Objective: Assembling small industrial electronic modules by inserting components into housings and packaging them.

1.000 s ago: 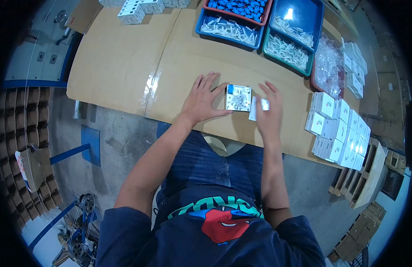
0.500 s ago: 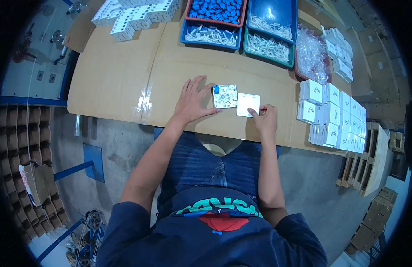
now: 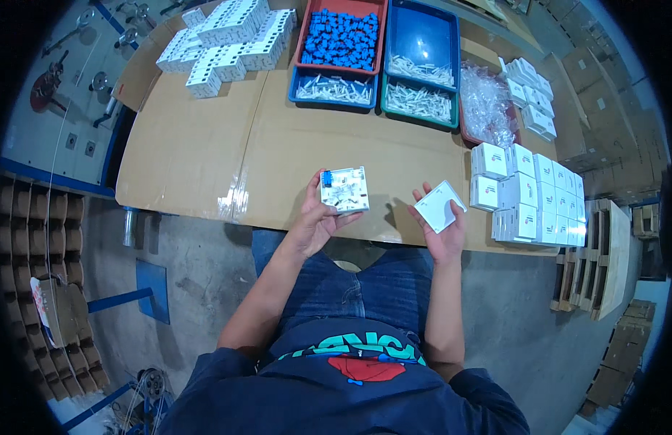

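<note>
My left hand grips a shallow square white box by its lower left side, raised off the table's front part. Small white pieces and a blue piece at its upper left corner show in its uncovered top. To the right, my right hand holds a flat square white cover, tilted, with the thumb on its face and the fingers behind it. Box and cover are apart, with bare cardboard between them.
Behind are trays: red with blue pieces, blue and green with white pieces, and red with clear plastic bags. Stacked white boxes stand at right and far left. Cardboard covers the table.
My left hand has taken hold of the box and lifted it. My right hand has raised the cover and moved it right, away from the box. The view has shifted slightly.
</note>
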The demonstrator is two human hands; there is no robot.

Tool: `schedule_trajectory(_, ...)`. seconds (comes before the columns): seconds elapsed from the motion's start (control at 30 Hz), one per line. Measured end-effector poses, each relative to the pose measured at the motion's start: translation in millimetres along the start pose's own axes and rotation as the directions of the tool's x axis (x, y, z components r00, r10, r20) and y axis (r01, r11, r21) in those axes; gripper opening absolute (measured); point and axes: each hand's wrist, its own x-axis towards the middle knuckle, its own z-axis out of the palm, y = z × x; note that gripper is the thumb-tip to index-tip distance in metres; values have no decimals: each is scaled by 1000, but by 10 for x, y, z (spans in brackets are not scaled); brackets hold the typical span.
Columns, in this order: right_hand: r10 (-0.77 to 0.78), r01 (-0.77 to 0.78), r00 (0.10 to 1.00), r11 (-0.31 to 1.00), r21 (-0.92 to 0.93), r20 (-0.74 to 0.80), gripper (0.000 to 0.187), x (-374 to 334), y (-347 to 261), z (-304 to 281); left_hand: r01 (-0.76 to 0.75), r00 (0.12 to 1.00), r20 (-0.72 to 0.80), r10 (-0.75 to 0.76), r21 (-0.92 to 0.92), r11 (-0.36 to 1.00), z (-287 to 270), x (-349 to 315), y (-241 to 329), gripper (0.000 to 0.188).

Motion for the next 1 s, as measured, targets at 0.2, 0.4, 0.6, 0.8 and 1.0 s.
schedule_trajectory(0.2, 145, -140, 967, 989, -39, 210, 67, -86, -23, 325, 74, 994, -87, -65, 99, 992, 157, 9, -47, 52)
schedule_trajectory(0.4, 228, -218, 950, 973, -69, 215, 80, -138, -61, 660, 71, 996, -63, -69, 35, 997, 261, -115, -144, 54)
schedule_trajectory(0.6, 79, 59, 931, 931, -360, 357, 76, -226, -19, 933, 125, 991, 55, -118, -142, 982, 464, -192, -211, 54)
schedule_trajectory(0.8, -52, 540, 837, 235, -808, 544, 95, -287, -30, 1276, 183, 982, 91, -166, -234, 955, 710, -195, -170, 53)
schedule_trajectory(1.0, -2, 681, 722, -179, -710, 692, 95, -242, 120, 1265, 194, 981, -13, -195, -56, 979, 733, -150, -248, 61)
